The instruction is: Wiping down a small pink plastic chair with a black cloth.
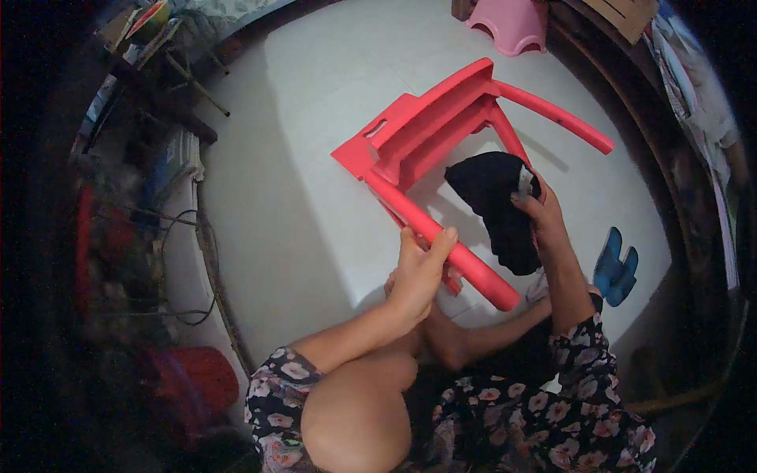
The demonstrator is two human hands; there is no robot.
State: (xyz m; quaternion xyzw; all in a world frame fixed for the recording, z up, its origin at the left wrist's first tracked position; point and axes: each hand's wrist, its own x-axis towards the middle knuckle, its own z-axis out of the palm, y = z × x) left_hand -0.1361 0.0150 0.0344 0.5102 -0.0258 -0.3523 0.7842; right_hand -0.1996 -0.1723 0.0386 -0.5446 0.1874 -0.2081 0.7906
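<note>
A red plastic chair [441, 106] lies tipped over in front of me, its legs pointing back toward my side. My left hand [420, 266] is wrapped round its near leg [482, 277], the thumb lying along the top. To the right of that leg, my right hand [542, 206] holds a black cloth [490, 193] bunched up, with its lower part hanging down. A small pale patch shows on the cloth beside the right thumb. The cloth hides part of the chair's legs behind it.
A blue slipper [616, 268] rests on the floor at the right. Beyond the chair stands a pink stool [512, 24]. A red bucket [193, 384] is at the lower left, near a dark cable [189, 315]. Pale tiles [288, 158] cover the floor.
</note>
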